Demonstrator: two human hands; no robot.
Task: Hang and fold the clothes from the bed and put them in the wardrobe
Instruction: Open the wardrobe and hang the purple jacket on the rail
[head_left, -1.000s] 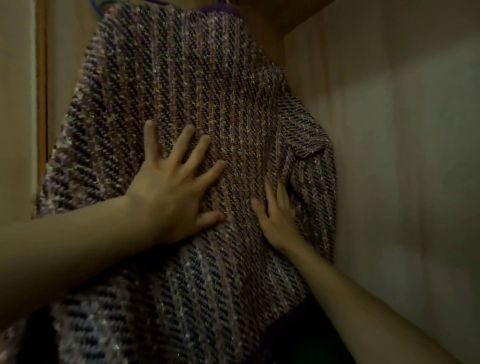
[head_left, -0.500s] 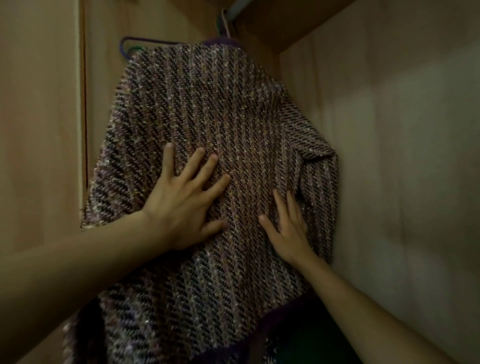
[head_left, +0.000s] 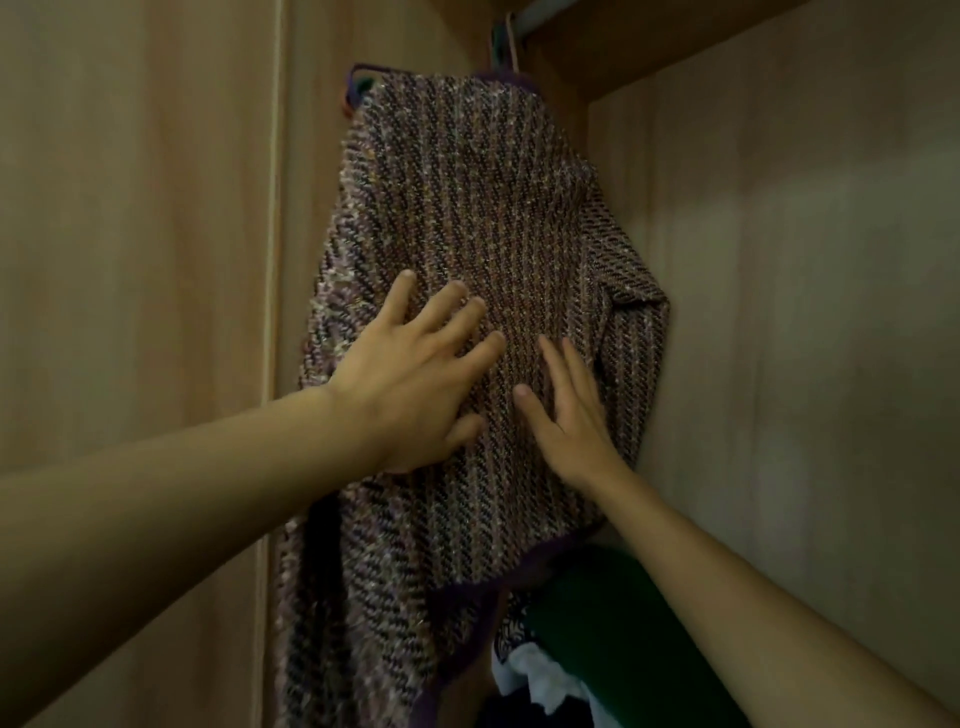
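While tweed garment (head_left: 467, 234) hangs on hanger (head_left: 356, 78) from rail (head_left: 545, 13) inside wardrobe (head_left: 779, 312), left hand (head_left: 410, 395) and right hand (head_left: 571, 421) press flat on cloth, fingers (head_left: 447, 306) straight, gripping nothing. Item judged hung; bed out of view, remainder unknown.

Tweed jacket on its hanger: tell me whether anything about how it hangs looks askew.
Yes. The tweed jacket sits off-centre: one end of the purple hanger pokes out past its shoulder, and the far sleeve is bunched against the wardrobe side wall. The left hand and right hand lie flat on it.
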